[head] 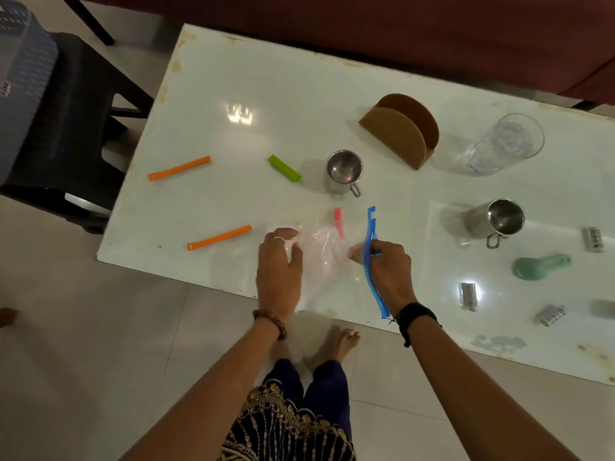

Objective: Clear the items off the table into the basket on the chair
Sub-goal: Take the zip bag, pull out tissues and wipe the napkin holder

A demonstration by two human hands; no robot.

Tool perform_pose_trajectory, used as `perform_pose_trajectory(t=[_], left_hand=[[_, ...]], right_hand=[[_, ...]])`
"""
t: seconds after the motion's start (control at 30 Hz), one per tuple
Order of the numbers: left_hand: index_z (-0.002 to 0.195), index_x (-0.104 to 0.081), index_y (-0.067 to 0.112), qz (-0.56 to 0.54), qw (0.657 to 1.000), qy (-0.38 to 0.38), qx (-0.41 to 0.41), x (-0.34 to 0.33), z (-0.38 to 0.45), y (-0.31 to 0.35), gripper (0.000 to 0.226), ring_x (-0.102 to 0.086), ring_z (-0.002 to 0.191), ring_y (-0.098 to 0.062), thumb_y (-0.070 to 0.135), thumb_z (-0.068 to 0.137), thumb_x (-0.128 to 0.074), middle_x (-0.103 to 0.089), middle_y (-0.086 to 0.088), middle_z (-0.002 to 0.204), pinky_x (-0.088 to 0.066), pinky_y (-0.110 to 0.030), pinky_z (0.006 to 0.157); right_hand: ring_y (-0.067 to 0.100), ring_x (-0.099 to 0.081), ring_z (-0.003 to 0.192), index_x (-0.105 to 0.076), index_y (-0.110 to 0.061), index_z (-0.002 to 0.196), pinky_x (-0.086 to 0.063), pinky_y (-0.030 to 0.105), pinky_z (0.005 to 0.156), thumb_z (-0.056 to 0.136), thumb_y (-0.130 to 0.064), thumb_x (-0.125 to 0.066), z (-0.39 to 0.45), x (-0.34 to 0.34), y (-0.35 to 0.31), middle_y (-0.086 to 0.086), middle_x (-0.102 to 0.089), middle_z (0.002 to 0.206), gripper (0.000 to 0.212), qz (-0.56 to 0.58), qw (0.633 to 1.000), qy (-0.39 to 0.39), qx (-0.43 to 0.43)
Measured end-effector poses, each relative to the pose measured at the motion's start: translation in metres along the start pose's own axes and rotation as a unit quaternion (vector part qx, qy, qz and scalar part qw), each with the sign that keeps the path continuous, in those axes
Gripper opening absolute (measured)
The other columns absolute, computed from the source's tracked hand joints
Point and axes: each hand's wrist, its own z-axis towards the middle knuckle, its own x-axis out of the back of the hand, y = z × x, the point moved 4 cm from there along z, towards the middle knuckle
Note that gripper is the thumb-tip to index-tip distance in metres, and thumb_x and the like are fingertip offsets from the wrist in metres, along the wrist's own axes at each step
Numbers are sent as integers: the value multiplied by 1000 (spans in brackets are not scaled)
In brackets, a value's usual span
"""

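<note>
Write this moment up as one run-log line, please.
left hand: presses clear plastic bag on table | right hand: grips blue bag clip | basket: on chair | status: table not yet cleared

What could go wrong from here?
1. The plastic bag reaches the table's near edge. If the left hand lifts, the bag may slide off.
2. The pink clip lies at the bag's top, so pulling the bag may flick it away.
3. The right hand pinches the long blue clip. Swinging it could hit the steel mug just beyond.
</note>
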Motion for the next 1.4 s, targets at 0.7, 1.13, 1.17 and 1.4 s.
perform_pose_trajectory(t=[0.7, 1.13, 1.17, 1.4], left_hand=[[144, 14, 25, 484, 831, -238, -138, -11, 6, -63, 66, 9, 145, -19, 36, 98, -32, 15, -2, 157, -1, -46, 117], [121, -55, 21, -416, 770, -344, 339, -47, 1, 59, 55, -60, 104, -22, 58, 91, -28, -65, -5, 110, -52, -36, 83], [130, -48, 19, -464, 720, -388, 340, -49, 1, 69, 65, -64, 99, -21, 62, 90, -20, -67, -6, 109, -55, -38, 80], [141, -34, 16, -546, 685, -391, 284, -53, 12, 96, 67, -58, 104, -21, 58, 92, -12, -56, -10, 124, -48, -38, 88]], right_hand=[[8, -60, 70, -51, -30, 82, -50, 29, 73, 89, -6, -55, -47, 77, -2, 0, -64, 77, 25, 206, 959, 186, 65], [0, -68, 97, -48, -15, 98, -48, 7, 76, 89, 0, -55, -67, 75, -64, -17, -74, 96, 18, 185, 958, 30, 219], [-1, -67, 96, -50, -13, 99, -48, 6, 77, 89, 0, -56, -69, 69, -61, -20, -73, 97, 18, 172, 960, 9, 219], [8, -66, 102, -58, -10, 100, -49, 31, 97, 87, -10, -53, -66, 64, -52, -6, -71, 103, 14, 192, 967, 8, 170]])
